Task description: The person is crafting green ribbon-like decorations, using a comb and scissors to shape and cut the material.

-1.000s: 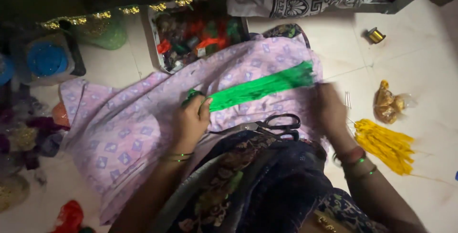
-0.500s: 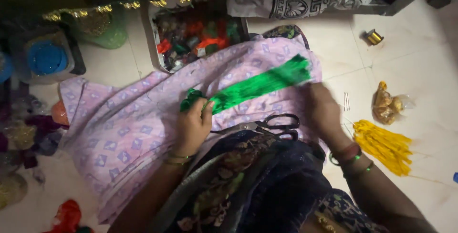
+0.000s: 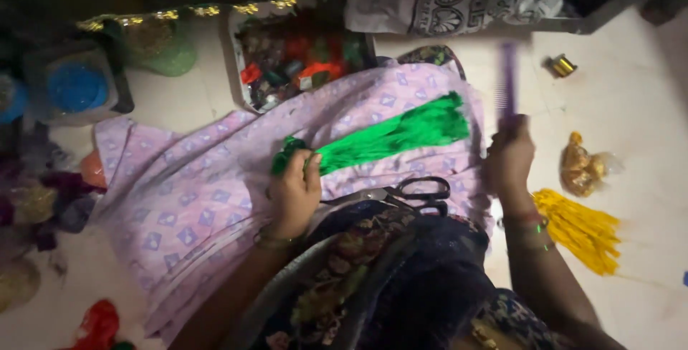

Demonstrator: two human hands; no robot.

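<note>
Change since the earlier frame: your right hand has lifted off the cloth and now stands raised at the right, closed around the handle of a purple comb, which points away from you and is blurred. Your left hand remains where it was.

Left hand: closed, pinching the bound end of the green thread bundle against the lilac printed cloth.

Green thread bundle: lies across the cloth, running from your left hand out to the far right, its loose end fanned open.

Black-handled scissors: on the cloth, near you, between the two hands, untouched.

Yellow thread bundle: on the floor, right of your right wrist.

Gold packet and small gold spool: on the floor, further right and far.

Tray of mixed trimmings: far side, beyond the cloth.

Progress, as a judgement: the green bundle is laid out and anchored; the comb is not on the strands at this moment, so smoothing looks unfinished.
</note>
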